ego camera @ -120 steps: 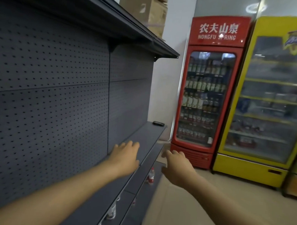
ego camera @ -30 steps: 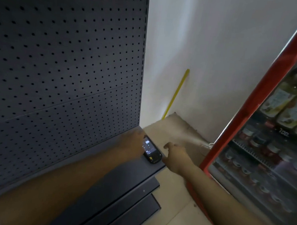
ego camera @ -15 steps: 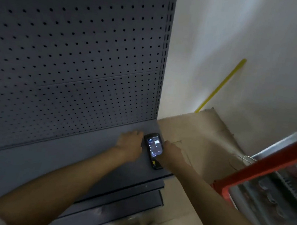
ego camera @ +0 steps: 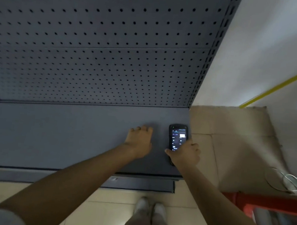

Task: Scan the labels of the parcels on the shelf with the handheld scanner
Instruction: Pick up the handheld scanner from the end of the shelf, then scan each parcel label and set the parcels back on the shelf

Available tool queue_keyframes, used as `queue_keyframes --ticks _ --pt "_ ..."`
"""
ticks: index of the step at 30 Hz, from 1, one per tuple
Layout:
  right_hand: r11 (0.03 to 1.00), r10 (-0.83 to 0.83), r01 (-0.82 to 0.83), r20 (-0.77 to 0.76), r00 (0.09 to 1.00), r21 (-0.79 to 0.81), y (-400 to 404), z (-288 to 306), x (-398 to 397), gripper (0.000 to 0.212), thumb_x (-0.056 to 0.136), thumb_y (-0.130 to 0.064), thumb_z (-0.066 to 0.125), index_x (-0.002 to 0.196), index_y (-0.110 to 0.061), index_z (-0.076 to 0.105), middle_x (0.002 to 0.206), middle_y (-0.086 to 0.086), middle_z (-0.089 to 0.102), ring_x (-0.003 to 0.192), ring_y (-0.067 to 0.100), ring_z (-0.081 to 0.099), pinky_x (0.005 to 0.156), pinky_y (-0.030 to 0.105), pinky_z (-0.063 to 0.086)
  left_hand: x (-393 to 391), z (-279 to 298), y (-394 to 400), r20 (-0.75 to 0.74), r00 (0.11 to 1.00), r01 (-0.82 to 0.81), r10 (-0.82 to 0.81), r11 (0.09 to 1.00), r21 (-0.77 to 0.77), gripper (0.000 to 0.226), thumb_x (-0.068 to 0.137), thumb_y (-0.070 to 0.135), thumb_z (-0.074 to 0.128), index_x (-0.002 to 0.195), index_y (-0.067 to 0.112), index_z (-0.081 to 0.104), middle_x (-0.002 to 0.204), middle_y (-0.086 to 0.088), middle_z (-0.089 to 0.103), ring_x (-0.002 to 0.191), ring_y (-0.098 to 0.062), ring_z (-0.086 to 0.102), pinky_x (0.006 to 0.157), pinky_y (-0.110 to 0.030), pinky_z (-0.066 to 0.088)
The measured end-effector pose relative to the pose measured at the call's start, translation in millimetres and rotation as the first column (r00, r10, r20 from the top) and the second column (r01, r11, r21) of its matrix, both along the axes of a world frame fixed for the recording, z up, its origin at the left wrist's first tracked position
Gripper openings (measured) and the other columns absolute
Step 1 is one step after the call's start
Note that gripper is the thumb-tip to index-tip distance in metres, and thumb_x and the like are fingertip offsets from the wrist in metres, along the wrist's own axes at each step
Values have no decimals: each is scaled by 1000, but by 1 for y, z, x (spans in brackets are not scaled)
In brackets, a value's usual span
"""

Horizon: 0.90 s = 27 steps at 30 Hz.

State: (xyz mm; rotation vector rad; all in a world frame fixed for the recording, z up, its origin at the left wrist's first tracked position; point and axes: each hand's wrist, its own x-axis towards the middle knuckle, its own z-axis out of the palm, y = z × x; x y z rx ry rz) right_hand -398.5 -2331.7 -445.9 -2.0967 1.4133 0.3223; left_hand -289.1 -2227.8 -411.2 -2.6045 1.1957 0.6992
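**Right hand on the scanner at the shelf's end**

The scanner [ego camera: 177, 139] lies face up on the grey shelf [ego camera: 68, 137], right of centre in the frame, close to the shelf's right end. Its screen is lit and shows small rows of marks and one pale block, all too small to read. The right hand [ego camera: 185, 153] covers the lower part of the scanner, thumb at its left edge and fingers at its right; whether the grip is tight cannot be told, and the scanner is not lifted. The left hand [ego camera: 140, 140] rests flat and open on the shelf just left of the scanner, not touching it, clamped on nothing.

A perforated back panel [ego camera: 96, 42] fills the upper left of the frame. No parcel shows on the visible shelf. Right of the shelf, brown cardboard [ego camera: 232, 139] covers the floor below a white wall [ego camera: 270, 42], against which a yellow stick [ego camera: 278, 85] leans. The red frame of a cooler [ego camera: 271, 204] sits at lower right; its contents are blurred. Pale shoes [ego camera: 150, 207] show at the bottom.
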Motion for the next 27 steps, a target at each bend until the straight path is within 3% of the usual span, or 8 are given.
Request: queue_keyframes --ticks 5,12,15,17,22,27 --pt "1000 -3 3 13 1000 -7 -10 -15 7 97 70 -53 80 138 -2 33 137 19 43 127 37 43 102 44 39 10 -12 5 -14 999 -49 49 999 10 49 98 24 46 142 4 34 144 -18 41 127 -34 44 103 -42 35" --pt "990 -67 67 -5 998 126 -18 -12 15 95 64 -42 83 135 1 36 135 19 44 127 35 43 105 42 39 19 -10 20 -16 995 -101 101 995 12 50 99 25 46 142 3 33 145 -18 40 128 -34 44 103 -43 35" --pt "978 -32 25 31 999 209 -16 1 20 97 54 -34 82 131 5 37 126 17 50 115 30 52 90 39 50 23 -1 28 10 990 -139 139 990 1 52 98 24 48 143 3 32 146 -17 39 128 -34 45 104 -43 36" --pt "969 -13 -7 79 997 249 -13 11 27 92 56 -27 82 129 5 34 113 12 52 97 24 53 73 32 48 26 7 34 33 985 -169 169 986 -2 52 97 23 49 142 4 32 144 -17 40 127 -33 46 104 -42 37" --pt "926 81 -152 212 974 345 11 45 60 95 69 -22 81 141 1 24 118 9 54 97 21 51 73 28 43 29 36 65 70 958 -277 280 960 -46 56 97 27 51 145 9 30 143 -14 42 127 -32 46 104 -41 37" --pt "866 216 -337 332 918 370 65 82 96 78 61 -29 85 123 -9 43 105 5 61 89 20 62 61 28 48 36 76 131 103 886 -439 451 890 -120 52 98 28 47 144 10 32 142 -14 43 127 -33 45 104 -42 36"
